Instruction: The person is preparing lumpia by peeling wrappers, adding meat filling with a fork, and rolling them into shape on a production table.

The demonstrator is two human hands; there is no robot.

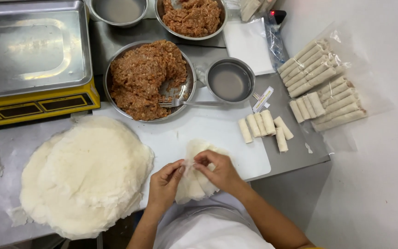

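Observation:
My left hand (164, 184) and my right hand (219, 171) both pinch the edge of a thin white wrapper sheet (194, 186) that lies folded on the white cutting board (236, 138). A big stack of round white wrappers (81, 175) lies just left of my left hand. Beyond the hands stands a metal bowl of brown minced filling (143, 78) with a fork (180, 103) resting in it. Several finished rolls (263, 125) lie on the board to the right.
A small metal bowl of water (230, 80) sits beside the filling bowl. A second filling bowl (192, 17) and another metal bowl (118, 10) stand at the back. A yellow scale with a steel tray (31, 50) is at the left. Several rolls on plastic (321, 83) lie at the right.

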